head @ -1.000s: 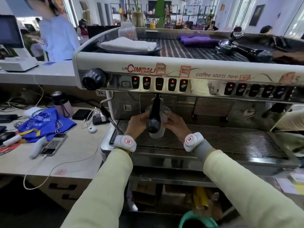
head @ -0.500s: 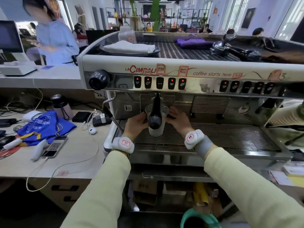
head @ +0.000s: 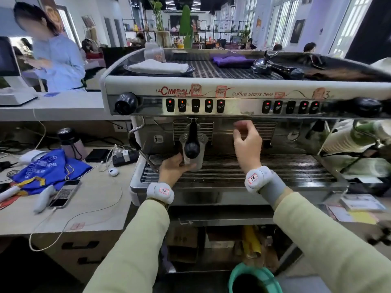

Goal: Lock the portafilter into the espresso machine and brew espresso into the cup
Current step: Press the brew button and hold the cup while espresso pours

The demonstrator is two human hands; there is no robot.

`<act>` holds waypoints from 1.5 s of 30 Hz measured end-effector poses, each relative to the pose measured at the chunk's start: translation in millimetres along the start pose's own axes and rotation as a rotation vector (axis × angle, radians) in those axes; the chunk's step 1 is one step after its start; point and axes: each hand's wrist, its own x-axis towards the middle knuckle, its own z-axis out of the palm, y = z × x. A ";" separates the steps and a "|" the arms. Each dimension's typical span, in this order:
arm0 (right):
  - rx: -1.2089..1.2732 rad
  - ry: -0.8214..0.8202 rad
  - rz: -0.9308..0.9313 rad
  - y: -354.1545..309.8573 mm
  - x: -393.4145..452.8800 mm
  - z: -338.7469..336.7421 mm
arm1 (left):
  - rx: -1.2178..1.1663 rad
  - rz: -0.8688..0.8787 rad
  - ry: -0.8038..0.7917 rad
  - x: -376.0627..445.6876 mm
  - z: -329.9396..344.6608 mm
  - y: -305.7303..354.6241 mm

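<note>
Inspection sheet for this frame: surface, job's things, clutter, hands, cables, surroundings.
Surface: drip tray grate of the espresso machine, bare apart from the cup.
Job's things: portafilter sits in the group head, handle pointing at the camera; clear plastic cup stands under it, no coffee visible.
Clutter: blue bag, phone and tumbler on the side counter; white cloth and purple cloth on top of the machine.
Hands: left hand holds the cup; right hand raised, empty, below the buttons.
Cables: white cable trails across the counter.
Surroundings: person in blue behind the counter.
</note>
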 end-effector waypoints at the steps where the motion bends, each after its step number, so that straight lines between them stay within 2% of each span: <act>1: 0.031 0.005 -0.087 -10.9 3.3 -1.4 | -0.056 -0.005 0.007 1.3 0.2 -4.0; 4: 0.031 -0.088 -0.348 -49.5 17.7 3.7 | -0.179 -0.022 0.039 12.8 -0.8 -18.8; 7: -0.138 -0.170 -0.584 -75.8 28.6 14.9 | -0.256 -0.054 0.067 13.2 -4.9 -20.6; 9: -0.304 -0.159 -0.671 -77.4 32.7 21.5 | -0.286 -0.079 0.073 14.2 -9.5 -22.4; 14: -0.538 -0.123 -0.660 -66.4 43.7 30.2 | -0.215 -0.058 -0.032 37.5 -22.3 -30.0; 22: -0.641 -0.095 -0.634 -71.7 50.3 57.0 | -0.057 -0.012 -0.113 46.5 -23.6 -10.5; 25: -0.643 -0.066 -0.612 -71.2 51.4 63.5 | -0.006 0.010 -0.120 54.5 -23.0 -21.0; 36: -0.590 -0.040 -0.613 -72.7 56.3 63.3 | -0.061 -0.008 -0.114 57.6 -20.0 -19.5; 45: -0.592 0.005 -0.647 -76.2 60.1 65.7 | 0.107 0.063 -0.098 53.7 -15.9 -9.8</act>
